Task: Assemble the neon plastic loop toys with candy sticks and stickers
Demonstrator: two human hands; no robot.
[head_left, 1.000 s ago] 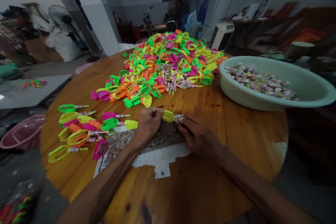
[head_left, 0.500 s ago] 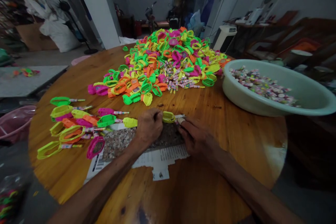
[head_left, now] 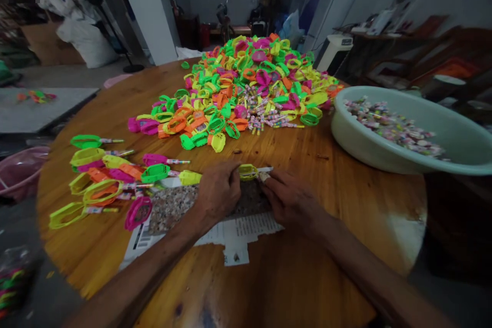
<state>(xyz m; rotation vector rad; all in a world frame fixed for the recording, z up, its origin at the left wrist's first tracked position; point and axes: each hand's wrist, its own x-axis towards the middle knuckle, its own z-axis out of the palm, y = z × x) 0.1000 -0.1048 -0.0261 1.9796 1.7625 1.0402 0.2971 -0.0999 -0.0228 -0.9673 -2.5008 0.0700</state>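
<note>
My left hand [head_left: 219, 187] is closed over a yellow plastic toy watch [head_left: 248, 172], whose looped band sticks out to the right of my fist. At the band's right end my right hand [head_left: 290, 195] pinches with thumb and forefinger. A thin whitish strip [head_left: 265, 169] shows there, and the small pale piece at the fingertips is too blurred to name. Beneath both hands lies a speckled stone slab [head_left: 172, 205] on a torn printed paper sheet [head_left: 236, 253]. Left of my left hand are several toy watches with candy tubes attached, among them a green one [head_left: 156, 173] and a pink one [head_left: 138, 212].
A big heap of bright toy watches [head_left: 230, 87] covers the back of the round wooden table [head_left: 326, 277]. Loose candy tubes [head_left: 265, 113] lie at its front. To the right stands a pale green basin [head_left: 384, 156] with many small wrapped pieces. A pink tub [head_left: 23, 177] is at the left.
The camera view has shifted slightly. Both hands stay at the yellow toy watch, with the right fingers still pinching at its end and the whitish strip a little more exposed.
</note>
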